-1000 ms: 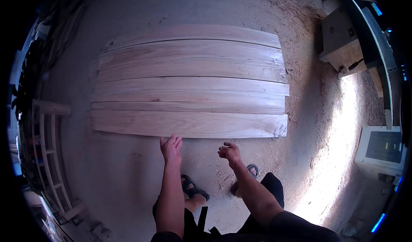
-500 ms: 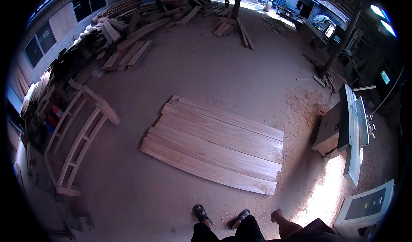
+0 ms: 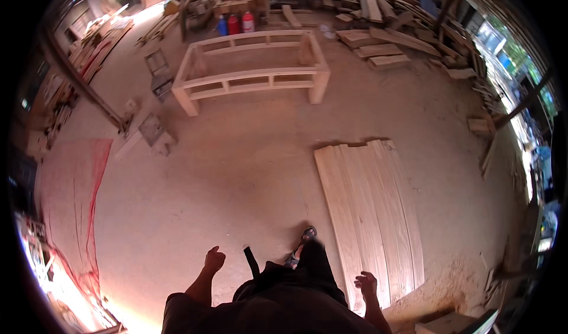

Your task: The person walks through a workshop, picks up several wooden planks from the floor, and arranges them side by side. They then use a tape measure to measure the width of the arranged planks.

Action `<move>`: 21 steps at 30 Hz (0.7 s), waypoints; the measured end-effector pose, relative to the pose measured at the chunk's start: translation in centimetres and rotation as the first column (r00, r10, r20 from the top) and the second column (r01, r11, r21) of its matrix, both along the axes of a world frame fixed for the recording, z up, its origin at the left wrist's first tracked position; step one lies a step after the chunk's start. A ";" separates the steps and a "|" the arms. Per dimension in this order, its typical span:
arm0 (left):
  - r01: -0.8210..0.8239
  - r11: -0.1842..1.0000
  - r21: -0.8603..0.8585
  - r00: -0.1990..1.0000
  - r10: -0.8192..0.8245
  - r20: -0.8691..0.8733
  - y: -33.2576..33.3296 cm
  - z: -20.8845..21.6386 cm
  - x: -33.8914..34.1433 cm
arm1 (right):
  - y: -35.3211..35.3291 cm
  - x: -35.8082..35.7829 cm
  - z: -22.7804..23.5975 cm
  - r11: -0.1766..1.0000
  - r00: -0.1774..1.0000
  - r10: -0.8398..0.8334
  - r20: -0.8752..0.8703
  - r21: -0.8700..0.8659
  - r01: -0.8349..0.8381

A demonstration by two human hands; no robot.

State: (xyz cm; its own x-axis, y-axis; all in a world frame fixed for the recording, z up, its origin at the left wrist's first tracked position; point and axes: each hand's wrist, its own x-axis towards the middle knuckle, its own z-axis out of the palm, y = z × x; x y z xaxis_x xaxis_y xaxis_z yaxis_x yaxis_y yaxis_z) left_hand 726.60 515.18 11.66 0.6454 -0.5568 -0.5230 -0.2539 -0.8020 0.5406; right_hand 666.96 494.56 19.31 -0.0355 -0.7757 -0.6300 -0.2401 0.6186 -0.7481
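My left hand [image 3: 215,259] hangs at my left side above the bare floor, its fingers curled in and nothing showing in them. On the other side my right hand [image 3: 367,283] is open, fingers apart and slightly bent, with nothing in it. It hovers over the near part of several wooden planks [image 3: 373,207], which lie side by side on the floor to my right. A wooden frame [image 3: 266,78] with corner legs and slatted long sides stands ahead of me, out of reach of both hands.
Red and blue containers [image 3: 234,24] stand behind the frame. Timber piles [image 3: 387,41] fill the far right. A red net sheet [image 3: 77,210] lies at left, near a post [image 3: 80,82] and a small stand [image 3: 152,130]. A machine's edge [image 3: 452,324] shows at lower right.
My view has turned left, so the frame now stands ahead and the planks lie to my right. My left hand has come into view; my right hand's fingers have spread.
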 end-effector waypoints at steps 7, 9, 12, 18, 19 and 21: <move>-0.107 0.976 0.189 0.992 0.118 -0.045 2.5 5.3 -1.6 | 3.5 0.3 -5.4 0.779 0.915 0.359 -0.187 0.600 -0.182; -0.157 0.960 0.232 0.984 0.171 -0.042 3.7 4.6 -0.2 | 0.8 1.7 -5.8 0.722 0.888 0.431 -0.161 0.652 -0.232; -0.363 0.906 0.218 0.924 0.381 -0.045 5.1 5.2 2.6 | -4.6 2.9 -6.0 0.686 0.859 0.497 -0.123 0.661 -0.303; -0.621 0.770 0.148 0.758 0.638 -0.137 1.1 8.4 3.9 | -28.6 11.6 -5.3 0.944 0.906 0.317 -0.281 0.189 -0.271; -0.645 0.744 0.175 0.724 0.668 -0.174 0.2 8.9 3.9 | -34.0 15.4 -3.0 0.974 0.961 0.221 -0.169 0.085 -0.209; -0.678 0.718 0.160 0.682 0.695 -0.227 -0.2 9.9 4.1 | -42.2 23.8 2.6 0.968 0.968 0.238 -0.073 -0.068 -0.243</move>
State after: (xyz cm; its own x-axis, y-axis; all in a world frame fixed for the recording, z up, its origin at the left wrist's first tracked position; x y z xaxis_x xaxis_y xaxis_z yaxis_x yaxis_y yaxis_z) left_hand 730.71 514.98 21.53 0.6746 0.0255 -0.7377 0.5185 -0.7277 0.4490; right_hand 690.73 452.38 21.90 0.1199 -0.8118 -0.5715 -0.4238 0.4787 -0.7689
